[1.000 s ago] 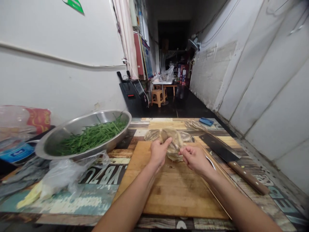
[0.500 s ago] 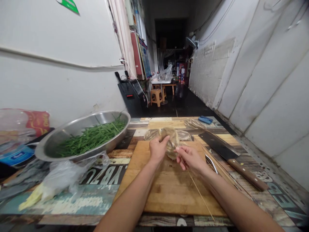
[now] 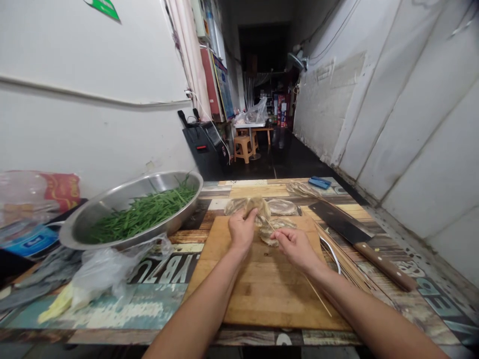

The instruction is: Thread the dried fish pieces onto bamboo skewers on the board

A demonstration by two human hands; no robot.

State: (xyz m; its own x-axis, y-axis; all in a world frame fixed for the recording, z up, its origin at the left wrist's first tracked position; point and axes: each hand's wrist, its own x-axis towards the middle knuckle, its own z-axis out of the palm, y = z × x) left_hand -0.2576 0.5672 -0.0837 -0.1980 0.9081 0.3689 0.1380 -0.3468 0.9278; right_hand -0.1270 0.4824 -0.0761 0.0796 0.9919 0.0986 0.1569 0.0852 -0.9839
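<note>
My left hand [image 3: 241, 230] is closed on a thin, roundish grey-brown piece of food [image 3: 259, 204] whose kind I cannot make out. Pinched in my right hand [image 3: 295, 248] is a thin bamboo skewer [image 3: 316, 295]. Its tip end points up and left to the piece, at the left fingers; whether it has pierced the piece is hidden. Its other end slants down over the wooden cutting board [image 3: 258, 299]. Similar flat pieces [image 3: 282, 207] lie just beyond the board, and one more piece [image 3: 276, 229] rests at its far edge behind my right fingers.
Right of the board lie a bundle of bamboo skewers [image 3: 346, 264] and a cleaver [image 3: 342, 224]. A blue object [image 3: 319, 183] sits near the far edge. To the left are a steel bowl [image 3: 116, 192] of cut green stalks [image 3: 149, 212] and a crumpled plastic bag [image 3: 101, 271].
The held piece now looks more gathered in my left fingers. The right hand has turned palm-down, and the skewer's tip end now shows between the hands.
</note>
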